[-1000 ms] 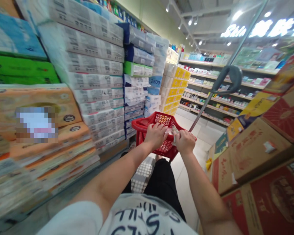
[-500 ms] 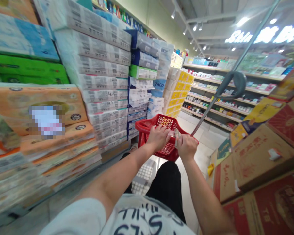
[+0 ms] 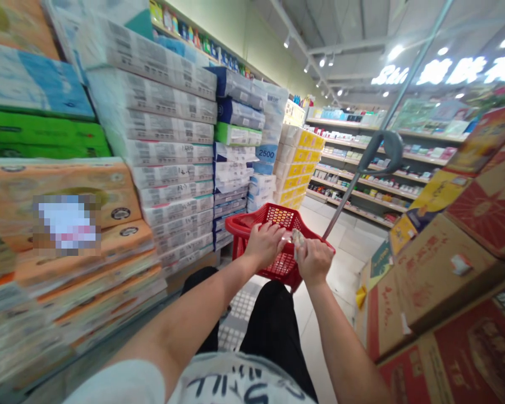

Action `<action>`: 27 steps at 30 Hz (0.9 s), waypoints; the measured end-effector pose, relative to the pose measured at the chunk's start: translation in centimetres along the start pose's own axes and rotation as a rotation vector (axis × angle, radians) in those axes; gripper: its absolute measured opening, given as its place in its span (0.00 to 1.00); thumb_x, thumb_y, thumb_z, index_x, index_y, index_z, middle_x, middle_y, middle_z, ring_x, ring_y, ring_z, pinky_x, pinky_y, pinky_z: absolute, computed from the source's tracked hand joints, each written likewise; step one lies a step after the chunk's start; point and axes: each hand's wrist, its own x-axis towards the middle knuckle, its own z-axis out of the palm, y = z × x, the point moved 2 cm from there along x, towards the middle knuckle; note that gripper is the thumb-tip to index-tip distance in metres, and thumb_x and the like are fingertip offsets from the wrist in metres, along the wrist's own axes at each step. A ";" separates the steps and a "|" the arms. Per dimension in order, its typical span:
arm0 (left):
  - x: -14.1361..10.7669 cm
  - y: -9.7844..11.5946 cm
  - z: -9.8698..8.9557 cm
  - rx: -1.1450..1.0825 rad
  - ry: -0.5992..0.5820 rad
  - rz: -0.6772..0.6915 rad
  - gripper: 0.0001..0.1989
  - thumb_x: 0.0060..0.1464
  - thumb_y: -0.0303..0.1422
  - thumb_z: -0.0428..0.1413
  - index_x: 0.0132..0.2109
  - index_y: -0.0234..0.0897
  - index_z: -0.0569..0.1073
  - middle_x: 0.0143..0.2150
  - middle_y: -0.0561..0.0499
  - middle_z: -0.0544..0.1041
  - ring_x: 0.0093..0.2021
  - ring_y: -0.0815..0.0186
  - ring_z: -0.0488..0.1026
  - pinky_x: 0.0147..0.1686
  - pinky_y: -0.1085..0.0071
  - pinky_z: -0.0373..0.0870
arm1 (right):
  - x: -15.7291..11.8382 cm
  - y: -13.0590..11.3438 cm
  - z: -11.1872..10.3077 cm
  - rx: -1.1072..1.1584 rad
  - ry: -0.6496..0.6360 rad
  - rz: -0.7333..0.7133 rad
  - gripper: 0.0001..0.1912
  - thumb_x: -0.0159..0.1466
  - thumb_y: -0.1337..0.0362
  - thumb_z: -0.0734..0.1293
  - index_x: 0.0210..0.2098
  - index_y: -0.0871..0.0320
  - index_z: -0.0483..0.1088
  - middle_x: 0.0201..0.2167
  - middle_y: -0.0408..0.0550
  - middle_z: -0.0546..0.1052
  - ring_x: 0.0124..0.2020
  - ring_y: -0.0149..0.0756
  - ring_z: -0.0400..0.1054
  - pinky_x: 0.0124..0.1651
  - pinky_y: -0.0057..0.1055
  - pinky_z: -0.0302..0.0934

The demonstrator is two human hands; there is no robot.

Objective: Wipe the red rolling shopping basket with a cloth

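Left hand [image 3: 264, 247], right hand [image 3: 315, 260]: fingers [image 3: 275, 232] curled over red basket [image 3: 280, 215]. Likely light, stiff plastic; best hold is rim beneath fingers.

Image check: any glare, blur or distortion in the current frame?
Head view, upper right: the lit sign is blown out to white; head view, left: the orange packs are smeared, partly pixelated; head view, right: the cardboard boxes look slanted, likely wide-angle stretch; head view, centre: both hands and the red basket read clearer.

Blue-and-white pack [image 3: 266, 154] bears "2500"; white shirt [image 3: 244, 384] shows partial lettering, "ILL"; lit sign's [image 3: 435, 72] characters blur.
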 end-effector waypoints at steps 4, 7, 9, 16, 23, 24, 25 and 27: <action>0.1 -0.4 0.2 -0.006 0.009 0.004 0.16 0.65 0.39 0.44 0.55 0.42 0.68 0.56 0.47 0.72 0.58 0.57 0.65 0.54 0.55 0.58 | 0.4 -0.2 0.2 -0.028 -0.023 0.022 0.13 0.65 0.59 0.61 0.26 0.56 0.68 0.27 0.46 0.71 0.31 0.38 0.62 0.40 0.35 0.49; 0.3 -1.0 0.4 -0.004 0.010 -0.002 0.16 0.65 0.40 0.44 0.55 0.43 0.68 0.56 0.47 0.73 0.58 0.57 0.65 0.54 0.55 0.58 | 0.3 -0.6 0.7 0.011 0.027 -0.009 0.11 0.67 0.61 0.59 0.33 0.57 0.71 0.29 0.46 0.73 0.33 0.38 0.63 0.43 0.35 0.50; 0.5 -1.6 0.6 -0.001 0.013 0.004 0.16 0.65 0.39 0.44 0.55 0.43 0.68 0.55 0.48 0.73 0.58 0.57 0.65 0.55 0.55 0.59 | 0.2 -1.0 1.0 0.034 0.046 -0.016 0.11 0.67 0.61 0.59 0.38 0.57 0.71 0.31 0.47 0.74 0.35 0.38 0.64 0.44 0.36 0.51; 0.7 -4.0 0.6 -0.012 -0.002 0.017 0.17 0.64 0.39 0.45 0.55 0.43 0.70 0.56 0.47 0.73 0.58 0.59 0.66 0.54 0.56 0.61 | 3.4 -2.2 1.2 -0.028 -0.410 0.053 0.13 0.67 0.60 0.59 0.30 0.57 0.71 0.30 0.48 0.76 0.31 0.37 0.69 0.36 0.32 0.53; 0.6 -6.4 0.2 -0.034 -0.025 0.031 0.17 0.65 0.37 0.42 0.55 0.46 0.71 0.56 0.49 0.74 0.59 0.62 0.66 0.55 0.58 0.61 | 3.2 -4.2 1.0 -0.008 -0.439 -0.107 0.17 0.70 0.55 0.57 0.40 0.58 0.72 0.34 0.51 0.76 0.34 0.38 0.71 0.35 0.31 0.56; 0.6 -6.7 0.2 -0.031 -0.026 0.009 0.18 0.66 0.36 0.42 0.55 0.46 0.71 0.56 0.50 0.74 0.59 0.63 0.67 0.54 0.58 0.61 | 2.7 -4.6 1.0 0.000 -0.373 -0.141 0.18 0.69 0.53 0.58 0.45 0.58 0.71 0.37 0.52 0.76 0.37 0.40 0.71 0.37 0.32 0.57; 0.6 -6.9 0.3 -0.027 -0.024 -0.016 0.18 0.66 0.36 0.41 0.55 0.47 0.71 0.56 0.50 0.75 0.59 0.62 0.66 0.54 0.58 0.61 | 2.3 -5.0 1.1 0.014 -0.318 -0.174 0.19 0.68 0.52 0.60 0.50 0.57 0.69 0.40 0.53 0.76 0.39 0.41 0.70 0.39 0.33 0.58; 0.6 -7.1 0.4 -0.017 -0.012 -0.064 0.19 0.66 0.35 0.40 0.55 0.47 0.71 0.56 0.51 0.75 0.60 0.61 0.66 0.55 0.56 0.61 | 1.8 -5.6 1.2 0.044 -0.268 -0.221 0.24 0.67 0.52 0.62 0.58 0.55 0.64 0.48 0.54 0.74 0.44 0.42 0.69 0.42 0.35 0.59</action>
